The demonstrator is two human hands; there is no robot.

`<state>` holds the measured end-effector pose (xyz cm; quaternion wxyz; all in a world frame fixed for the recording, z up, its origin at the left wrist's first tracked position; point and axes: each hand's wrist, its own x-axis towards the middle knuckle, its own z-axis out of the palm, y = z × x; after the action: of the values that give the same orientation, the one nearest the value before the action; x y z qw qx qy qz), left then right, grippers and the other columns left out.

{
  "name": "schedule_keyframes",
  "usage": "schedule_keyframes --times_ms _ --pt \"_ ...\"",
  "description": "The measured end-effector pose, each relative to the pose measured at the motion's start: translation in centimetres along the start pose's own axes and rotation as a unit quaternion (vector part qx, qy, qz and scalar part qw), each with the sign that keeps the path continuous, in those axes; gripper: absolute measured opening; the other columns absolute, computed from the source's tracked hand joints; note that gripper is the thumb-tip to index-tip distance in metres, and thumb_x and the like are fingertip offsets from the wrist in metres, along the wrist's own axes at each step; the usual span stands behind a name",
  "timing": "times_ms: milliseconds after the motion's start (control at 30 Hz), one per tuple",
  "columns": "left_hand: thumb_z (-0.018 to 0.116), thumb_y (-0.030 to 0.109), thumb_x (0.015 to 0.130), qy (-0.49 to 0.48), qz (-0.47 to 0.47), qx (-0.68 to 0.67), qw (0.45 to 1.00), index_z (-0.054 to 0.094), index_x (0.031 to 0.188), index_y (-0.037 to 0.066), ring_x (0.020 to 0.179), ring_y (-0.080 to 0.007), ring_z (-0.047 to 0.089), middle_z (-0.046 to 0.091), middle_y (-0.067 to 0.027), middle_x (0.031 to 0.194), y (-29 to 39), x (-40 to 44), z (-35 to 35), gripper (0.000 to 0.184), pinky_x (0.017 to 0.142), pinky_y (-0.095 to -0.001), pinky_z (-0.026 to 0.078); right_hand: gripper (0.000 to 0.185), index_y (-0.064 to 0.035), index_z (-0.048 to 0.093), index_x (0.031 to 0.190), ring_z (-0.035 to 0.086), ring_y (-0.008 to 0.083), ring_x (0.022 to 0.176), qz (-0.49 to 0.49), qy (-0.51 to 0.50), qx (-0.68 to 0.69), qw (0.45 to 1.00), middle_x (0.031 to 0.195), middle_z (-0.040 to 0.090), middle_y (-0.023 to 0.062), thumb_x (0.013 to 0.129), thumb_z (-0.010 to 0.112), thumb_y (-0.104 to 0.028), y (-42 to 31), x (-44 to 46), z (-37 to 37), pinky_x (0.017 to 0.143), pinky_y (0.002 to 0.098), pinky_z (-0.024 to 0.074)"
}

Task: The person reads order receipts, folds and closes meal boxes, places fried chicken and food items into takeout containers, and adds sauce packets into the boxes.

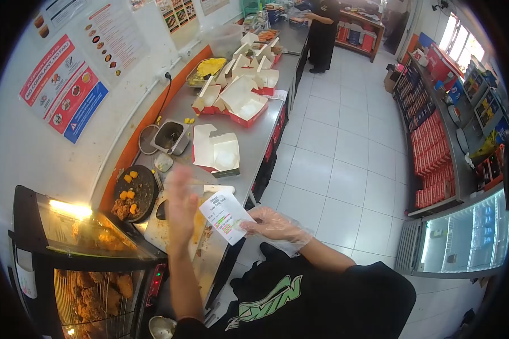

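My right hand [265, 222], in a clear plastic glove, pinches a printed paper receipt [227, 216] with colored highlighter marks. Raised above the cutting board [154, 229], my left hand [181, 209] is blurred by motion; its fingers look stretched upward with nothing in them. A knife with a white handle [218, 188] lies just behind the receipt. Beyond it an open red and white takeaway box [216, 151] stands on the counter. Left of my left hand, a round dark board [144, 183] carries fried pieces and yellow chunks.
A lit warming cabinet [90, 254] holding fried chicken stands at the near left. Several open boxes [243, 101] and a tray of yellow food [209, 69] line the counter [260, 141]. Another person [323, 34] stands far back. Shelves with red boxes [432, 147] and a lit fridge [463, 231] are right.
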<state>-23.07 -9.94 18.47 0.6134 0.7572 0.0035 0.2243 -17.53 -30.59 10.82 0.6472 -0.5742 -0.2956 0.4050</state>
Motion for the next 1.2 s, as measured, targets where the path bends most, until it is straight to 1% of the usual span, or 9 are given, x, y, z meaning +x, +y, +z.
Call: schedule_keyframes --times_ms 33,133,267,333,433,533,833,900,1200 --pt "0.061 0.039 0.082 0.016 0.102 0.117 0.988 0.028 0.137 -0.001 0.127 -0.0245 0.035 0.039 -0.0171 0.134 4.1 1.6 -0.5 0.076 0.102 -0.0374 0.027 0.03 0.0024 0.063 0.084 0.047 0.0068 0.061 -0.002 0.003 -0.003 1.0 0.068 0.054 0.0011 0.09 0.053 -0.025 -0.4 -0.2 -0.2 0.055 0.0234 0.0384" --pt "0.075 0.049 0.064 0.098 0.357 0.186 0.91 0.035 0.129 -0.008 0.124 -0.0348 0.038 0.04 -0.0212 0.132 15.6 3.7 -0.4 0.096 0.102 -0.0397 0.029 0.03 0.0028 0.063 0.086 0.046 0.0061 0.063 0.0 0.021 0.003 1.0 0.069 0.054 0.0003 0.09 0.054 -0.025 -0.8 -0.7 -0.6 0.057 0.0224 0.0382" --pt "0.074 0.049 0.064 0.111 0.618 0.261 0.733 0.035 0.129 -0.008 0.124 -0.0348 0.038 0.04 -0.0215 0.132 23.8 4.5 -1.0 0.095 0.102 -0.04 0.029 0.031 0.003 0.063 0.09 0.047 0.0067 0.065 0.005 0.012 0.001 1.0 0.07 0.055 0.0006 0.091 0.053 -0.027 -0.5 -0.6 -0.9 0.058 0.0226 0.0391" --pt "0.074 0.049 0.065 0.094 0.635 0.289 0.71 0.035 0.129 -0.007 0.124 -0.0348 0.038 0.04 -0.0217 0.132 24.9 4.0 -0.8 0.094 0.102 -0.0401 0.029 0.031 0.0027 0.063 0.09 0.048 0.0069 0.065 0.002 0.011 0.013 1.0 0.071 0.055 0.0008 0.091 0.053 -0.027 -0.2 -1.0 -0.4 0.059 0.0227 0.0399" --pt "0.074 0.049 0.065 0.097 0.657 0.3 0.685 0.035 0.129 -0.007 0.124 -0.0348 0.039 0.04 -0.0219 0.132 24.6 4.0 -1.1 0.093 0.102 -0.0403 0.029 0.029 0.002 0.063 0.091 0.053 0.0073 0.068 -0.045 0.009 -0.094 0.995 0.073 0.058 0.0015 0.091 0.053 -0.025 -0.7 -1.0 -1.7 0.062 0.0227 0.0432" --pt "0.073 0.049 0.066 0.085 0.654 0.306 0.686 0.035 0.129 -0.007 0.124 -0.0348 0.039 0.04 -0.0222 0.132 24.5 4.0 -1.3 0.092 0.102 -0.0405 0.029 0.028 0.0025 0.063 0.092 0.052 0.0077 0.067 0.012 0.044 0.003 0.999 0.073 0.058 0.0017 0.09 0.054 -0.024 0.3 -1.4 -1.1 0.061 0.0227 0.043" --pt "0.072 0.049 0.067 0.096 0.668 0.315 0.668 0.036 0.129 -0.006 0.124 -0.0348 0.039 0.04 -0.0229 0.132 25.1 3.3 -2.1 0.09 0.102 -0.0411 0.029 0.029 0.0033 0.063 0.094 0.049 0.0085 0.065 -0.001 0.014 -0.001 1.0 0.072 0.056 0.0016 0.091 0.053 -0.023 -0.3 -1.3 -1.3 0.06 0.0235 0.0419" --pt "0.072 0.049 0.068 0.097 0.665 0.322 0.668 0.036 0.129 -0.006 0.124 -0.0348 0.039 0.04 -0.0231 0.132 25.0 3.3 -2.6 0.089 0.102 -0.0413 0.029 0.031 0.0037 0.063 0.095 0.048 0.009 0.065 0.016 0.019 -0.078 0.997 0.071 0.056 0.0019 0.091 0.053 -0.025 -0.7 -1.0 -1.3 0.061 0.0244 0.0422" --pt "0.07 0.049 0.069 0.113 0.663 0.341 0.657 0.036 0.129 -0.005 0.124 -0.0348 0.039 0.04 -0.0239 0.132 25.2 3.6 -3.3 0.087 0.102 -0.0419 0.029 0.034 0.0041 0.062 0.101 0.053 0.0101 0.07 0.049 0.026 -0.051 0.997 0.079 0.061 0.0048 0.091 0.052 -0.026 -1.2 -1.2 -0.8 0.067 0.0254 0.0443"
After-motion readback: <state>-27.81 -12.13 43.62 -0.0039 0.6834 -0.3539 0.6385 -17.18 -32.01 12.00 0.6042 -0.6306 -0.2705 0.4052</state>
